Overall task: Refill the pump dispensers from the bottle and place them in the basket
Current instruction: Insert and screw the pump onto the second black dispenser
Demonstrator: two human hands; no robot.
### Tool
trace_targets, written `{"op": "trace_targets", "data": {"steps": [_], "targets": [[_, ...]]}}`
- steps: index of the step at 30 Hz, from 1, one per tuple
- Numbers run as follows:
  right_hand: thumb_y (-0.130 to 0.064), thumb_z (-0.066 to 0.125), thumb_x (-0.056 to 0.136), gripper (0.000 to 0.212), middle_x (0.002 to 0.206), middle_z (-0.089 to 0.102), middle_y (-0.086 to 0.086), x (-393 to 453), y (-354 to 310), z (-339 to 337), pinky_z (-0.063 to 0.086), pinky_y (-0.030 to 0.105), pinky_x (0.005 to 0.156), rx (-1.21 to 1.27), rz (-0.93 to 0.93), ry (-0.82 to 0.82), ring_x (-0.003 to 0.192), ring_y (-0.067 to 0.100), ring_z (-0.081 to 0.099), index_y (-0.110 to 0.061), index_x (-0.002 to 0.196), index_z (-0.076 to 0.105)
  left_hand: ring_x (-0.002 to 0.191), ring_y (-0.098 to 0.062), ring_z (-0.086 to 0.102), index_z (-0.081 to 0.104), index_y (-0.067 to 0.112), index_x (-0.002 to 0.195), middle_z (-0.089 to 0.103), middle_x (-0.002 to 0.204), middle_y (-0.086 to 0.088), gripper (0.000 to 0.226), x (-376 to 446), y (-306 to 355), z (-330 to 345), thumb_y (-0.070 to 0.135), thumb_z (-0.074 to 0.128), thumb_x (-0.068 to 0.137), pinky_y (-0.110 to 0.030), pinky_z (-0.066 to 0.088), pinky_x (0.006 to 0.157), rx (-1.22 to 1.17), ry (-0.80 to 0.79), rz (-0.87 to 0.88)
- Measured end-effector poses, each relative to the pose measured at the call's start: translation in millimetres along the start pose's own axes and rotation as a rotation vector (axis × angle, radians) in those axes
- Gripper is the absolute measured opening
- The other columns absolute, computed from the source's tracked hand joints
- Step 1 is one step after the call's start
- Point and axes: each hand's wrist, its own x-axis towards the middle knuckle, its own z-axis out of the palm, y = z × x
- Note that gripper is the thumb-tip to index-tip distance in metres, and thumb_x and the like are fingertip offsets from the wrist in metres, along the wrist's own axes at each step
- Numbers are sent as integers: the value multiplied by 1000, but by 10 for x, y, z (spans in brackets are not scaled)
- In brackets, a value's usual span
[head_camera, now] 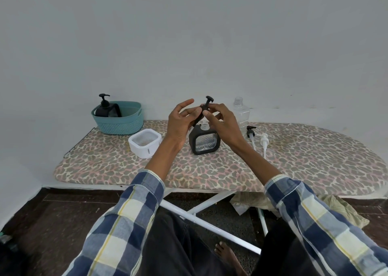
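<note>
Presently: black pump head held above the open black dispenser, not yet seated.

Teal basket (117, 120) at left already holds one black dispenser (104, 107); white dispenser (144, 142) lies on the board. Left hand (180, 122) steadies the black pump head (204, 107), fingers partly spread; right hand (222, 120) pinches its collar. Pump's long axis runs near-upright, tilted, top up, tube toward the open neck of the square black dispenser (204, 141). Advise aligning the tube over the neck first, then threading the collar squarely.

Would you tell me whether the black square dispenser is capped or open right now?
Open: the black square dispenser shows a bare neck, its black pump held above.
</note>
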Motion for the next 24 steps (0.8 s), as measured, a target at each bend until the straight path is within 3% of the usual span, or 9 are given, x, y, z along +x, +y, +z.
{"op": "trace_targets", "data": {"steps": [5, 9, 12, 15, 18, 24], "targets": [[-38, 73, 100, 21, 123, 67, 0, -1, -26, -91, 65, 42, 78, 11, -13, -38, 95, 21, 69, -36, 121, 73, 105, -23, 80, 68, 10, 133, 82, 111, -11, 46, -38, -6, 40, 11, 85, 90, -35, 62, 98, 90, 18, 30], [-36, 74, 99, 29, 124, 71, -4, 51, -20, -123, 63, 33, 76, 24, 14, -18, 97, 27, 72, -25, 125, 73, 94, -12, 80, 74, 11, 125, 84, 105, -5, 38, -3, -50, 74, 16, 87, 90, -21, 60, 80, 141, 68, 48], [-35, 74, 98, 38, 120, 75, -7, 73, 6, -156, 65, 38, 80, 1, 30, 1, 96, 23, 73, -21, 133, 69, 90, -2, 78, 78, 14, 119, 84, 101, 3, 35, 44, -124, 53, 25, 89, 88, -19, 58, 80, 226, 131, 47], [-30, 72, 100, 30, 116, 76, -9, 90, 13, -206, 64, 44, 86, -30, 22, 63, 93, 15, 74, -20, 128, 69, 93, 6, 73, 78, 17, 118, 79, 105, 13, 36, 33, -246, -44, 34, 89, 88, -9, 53, 75, 334, 185, 81], [-29, 69, 101, 20, 113, 76, -14, 106, -6, -269, 61, 45, 92, -60, -1, 117, 97, 14, 73, -26, 121, 69, 110, -1, 70, 77, 18, 121, 77, 116, 11, 45, -12, -438, -203, 38, 92, 84, -9, 52, 82, 499, 145, 99], [-29, 67, 103, 16, 117, 74, -11, 169, -9, -323, 61, 42, 91, -105, -48, 147, 98, 14, 72, -32, 118, 67, 102, -8, 69, 74, 17, 128, 74, 114, 7, 46, -105, -709, -308, 20, 91, 85, -6, 53, 86, 699, 40, 175]]}}
